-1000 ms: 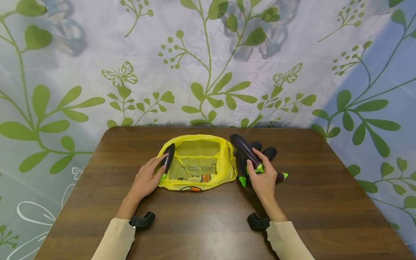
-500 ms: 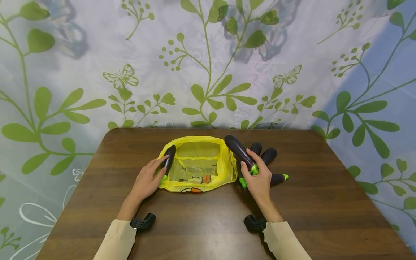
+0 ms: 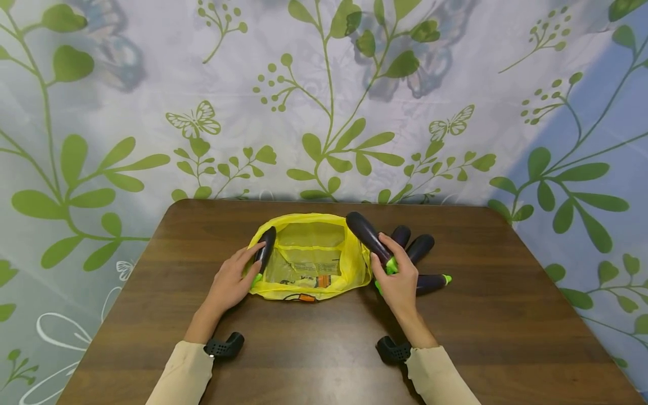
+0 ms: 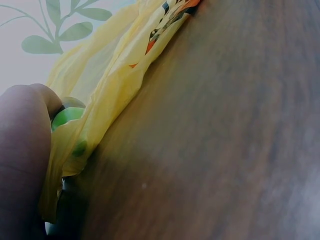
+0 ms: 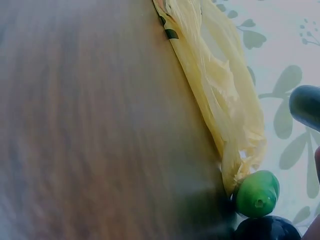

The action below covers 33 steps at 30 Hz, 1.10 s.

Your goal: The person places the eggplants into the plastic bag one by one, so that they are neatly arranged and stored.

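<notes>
A yellow plastic bag (image 3: 360,270) lies on the table with its mouth spread wide. Inside its left side is a dark purple eggplant (image 3: 266,247), gripped by my left hand (image 3: 232,284) with fingers over the bag's rim; its green stem cap (image 4: 65,118) shows beside the thumb in the left wrist view. My right hand (image 3: 401,287) holds another eggplant (image 3: 364,232) by its green stem end, tilted with the rounded end over the bag's right rim. In the right wrist view only that rounded end (image 5: 306,107) shows, at the right edge.
Several more eggplants (image 3: 421,248) lie in a pile right of the bag, partly hidden by my right hand. One green cap (image 5: 257,194) sits against the bag. The brown wooden table (image 3: 314,349) ends at a leaf-patterned cloth backdrop (image 3: 283,124).
My right hand has moved left with its eggplant, from over the pile to the bag's right rim. My left hand keeps its place on the eggplant in the bag.
</notes>
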{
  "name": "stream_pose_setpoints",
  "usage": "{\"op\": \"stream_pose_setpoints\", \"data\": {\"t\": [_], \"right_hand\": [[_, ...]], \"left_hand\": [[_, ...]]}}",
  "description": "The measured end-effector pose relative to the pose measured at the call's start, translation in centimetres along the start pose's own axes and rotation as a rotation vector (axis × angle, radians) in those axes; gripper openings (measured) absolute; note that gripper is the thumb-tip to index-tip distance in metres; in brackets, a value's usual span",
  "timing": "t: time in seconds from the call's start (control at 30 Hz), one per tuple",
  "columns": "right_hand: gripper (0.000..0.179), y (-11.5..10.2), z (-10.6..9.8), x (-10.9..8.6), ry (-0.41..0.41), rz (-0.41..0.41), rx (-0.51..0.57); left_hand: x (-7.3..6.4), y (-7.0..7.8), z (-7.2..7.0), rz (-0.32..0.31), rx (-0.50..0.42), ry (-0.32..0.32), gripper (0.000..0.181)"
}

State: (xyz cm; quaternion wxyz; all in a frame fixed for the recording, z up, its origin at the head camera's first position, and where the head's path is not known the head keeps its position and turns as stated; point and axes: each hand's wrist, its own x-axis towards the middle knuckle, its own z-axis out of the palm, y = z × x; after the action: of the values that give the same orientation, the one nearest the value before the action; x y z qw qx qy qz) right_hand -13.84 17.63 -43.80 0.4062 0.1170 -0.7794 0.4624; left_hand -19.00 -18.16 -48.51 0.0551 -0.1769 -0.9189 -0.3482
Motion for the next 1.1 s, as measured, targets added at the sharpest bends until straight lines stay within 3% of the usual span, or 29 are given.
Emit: {"op": "stream_pose_setpoints", "data": {"t": [0.27, 0.6, 0.83, 1.1], "right_hand": [[0.048, -0.1, 0.7, -0.2, -0.019, 0.003, 0.029], [0.054, 2.9, 1.1, -1.1, -0.040, 0.001, 0.030], [0.048, -0.8, 0.9, -0.2, -0.028, -0.022, 0.033], [0.047, -0.4, 1.3, -0.2, -0.043, -0.025, 0.032]], "left_hand": [[-0.3, -0.3, -0.2, -0.011, 0.001, -0.002, 0.050], [-0.1, -0.1, -0.2, -0.007, -0.006, -0.003, 0.050], [-0.1, 0.1, -0.1, -0.003, -0.007, -0.002, 0.050], [0.0, 0.0, 0.2, 0.000, 0.006, 0.005, 0.050]]}}
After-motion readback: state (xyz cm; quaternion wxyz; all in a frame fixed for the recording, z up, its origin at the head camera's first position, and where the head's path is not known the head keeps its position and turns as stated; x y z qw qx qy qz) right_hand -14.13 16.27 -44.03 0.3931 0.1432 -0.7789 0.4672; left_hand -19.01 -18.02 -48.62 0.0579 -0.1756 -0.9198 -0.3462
